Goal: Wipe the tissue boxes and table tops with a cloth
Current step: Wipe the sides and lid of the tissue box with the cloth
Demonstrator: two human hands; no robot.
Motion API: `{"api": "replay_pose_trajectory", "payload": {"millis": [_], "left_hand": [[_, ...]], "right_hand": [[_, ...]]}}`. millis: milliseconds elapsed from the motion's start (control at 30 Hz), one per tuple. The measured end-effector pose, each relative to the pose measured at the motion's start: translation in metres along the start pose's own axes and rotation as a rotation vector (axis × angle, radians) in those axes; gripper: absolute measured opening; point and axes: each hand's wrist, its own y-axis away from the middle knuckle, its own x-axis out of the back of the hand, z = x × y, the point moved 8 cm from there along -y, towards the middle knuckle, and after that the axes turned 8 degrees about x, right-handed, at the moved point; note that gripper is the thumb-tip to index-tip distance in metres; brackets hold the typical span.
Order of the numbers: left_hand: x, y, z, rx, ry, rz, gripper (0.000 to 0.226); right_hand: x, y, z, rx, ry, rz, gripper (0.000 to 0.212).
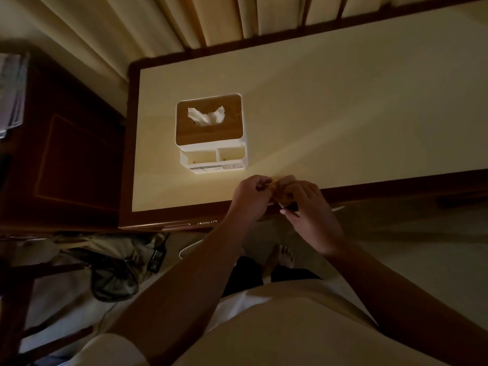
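Left hand (250, 192) and right hand (309, 207), fingers pinching bunched cloth (280, 192) (dimly lit), tissue box (210, 133) beyond on table (343, 114)

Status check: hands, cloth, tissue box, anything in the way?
Both busy: left hand and right hand grip the cloth at the near edge of the table. The tissue box sits apart from them. Nothing lies between.

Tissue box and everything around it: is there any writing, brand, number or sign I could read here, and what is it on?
No text can be read in this picture.
label strip along the front foot of the tissue box: printed marks, too small and blurred to read.
cloth, gripped by the left hand and the right hand: no writing visible.
table top: none.
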Motion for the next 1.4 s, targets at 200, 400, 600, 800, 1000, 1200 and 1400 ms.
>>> {"api": "replay_pose_trajectory", "payload": {"millis": [200,400,600,800,1000,1200,1400], "left_hand": [[0.01,0.012,0.007,-0.06,-0.149,-0.082,0.038],[0.047,0.049,0.04,-0.296,-0.269,-0.039,0.031],[0.108,0.054,0.069,-0.336,-0.386,0.043,0.026],[0.152,0.045,0.138,-0.55,-0.425,0.362,0.032],[0.118,0.009,0.181,-0.719,-0.651,0.397,0.022],[0.094,0.0,0.162,-0.671,-0.879,0.279,0.03],[0.098,-0.014,0.187,-0.641,-0.832,0.311,0.031]], "right_hand": [[0.018,-0.013,-0.01,-0.071,-0.07,0.097,0.033],[0.031,-0.044,-0.038,-0.229,-0.331,0.183,0.02],[0.031,-0.092,-0.056,-0.174,-0.396,0.211,0.028],[0.013,-0.143,-0.042,-0.269,-0.228,0.132,0.073],[-0.011,-0.168,-0.041,-0.284,-0.207,0.121,0.069],[-0.029,-0.159,-0.033,-0.384,-0.173,0.062,0.048],[-0.04,-0.151,-0.029,-0.43,-0.167,0.048,0.058]]}}
